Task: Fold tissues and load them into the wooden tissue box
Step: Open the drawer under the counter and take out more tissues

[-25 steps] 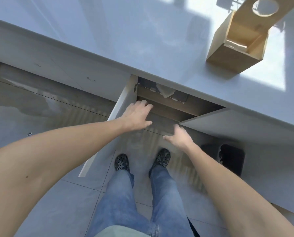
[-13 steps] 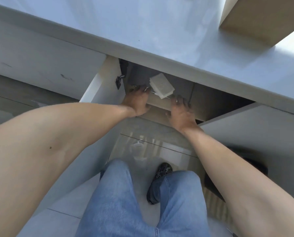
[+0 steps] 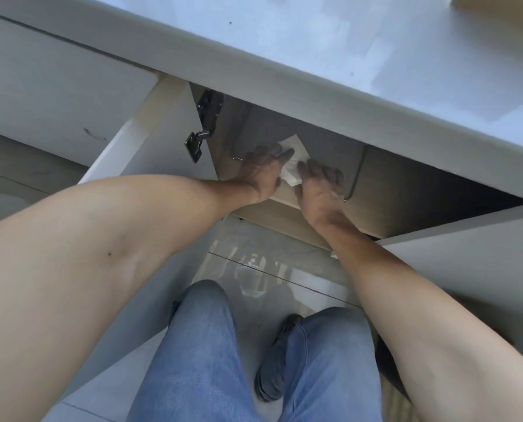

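A white stack of tissues (image 3: 293,161) lies on the shelf inside the open cabinet under the counter. My left hand (image 3: 261,169) reaches in from the left, fingers laid over the stack's left side. On the stack's right side rests my right hand (image 3: 321,182), fingers curled against it. Both hands hold the stack between them. Only a corner of the wooden tissue box (image 3: 497,9) shows, at the top right on the counter.
The white counter (image 3: 330,56) overhangs the cabinet. An open white cabinet door (image 3: 150,138) with a black hinge (image 3: 204,126) stands to the left. Another door (image 3: 467,257) is at the right. My jeans-clad legs and a shoe are below, on the tiled floor.
I have leaned in and down closer to the cabinet. Both hands have closed in on the tissue stack from each side. The wooden box has slid almost out of view.
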